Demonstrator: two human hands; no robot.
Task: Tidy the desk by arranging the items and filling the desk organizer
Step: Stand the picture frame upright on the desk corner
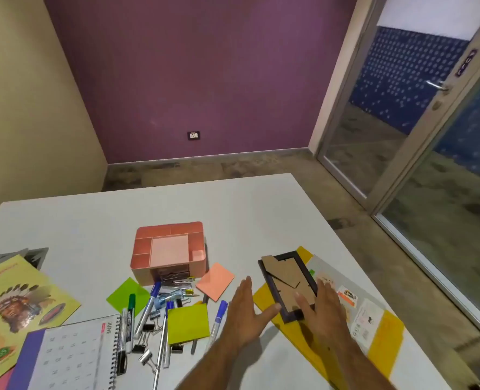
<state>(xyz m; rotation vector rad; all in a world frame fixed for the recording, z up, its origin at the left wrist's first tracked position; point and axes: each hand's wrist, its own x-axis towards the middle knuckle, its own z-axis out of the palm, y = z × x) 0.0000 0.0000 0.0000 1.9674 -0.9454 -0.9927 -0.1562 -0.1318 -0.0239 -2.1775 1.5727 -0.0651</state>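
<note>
A pink desk organizer (167,250) stands mid-table, a pink note pad in its middle compartment. In front of it lie markers (150,305), binder clips (146,337) and green (187,323) and salmon sticky notes (215,281). A dark picture frame (285,282) lies face down on a yellow folder (385,337) to the right. My left hand (244,311) is flat with fingers apart, thumb touching the frame's near left edge. My right hand (321,308) rests on the frame's near right corner, fingers spread.
A spiral desk calendar (72,358) and a yellow booklet with a feathered-headdress picture (13,302) lie at the near left. Grey cards (27,256) sit behind the booklet. The white table (233,209) ends close beyond the folder on the right; a glass door stands there.
</note>
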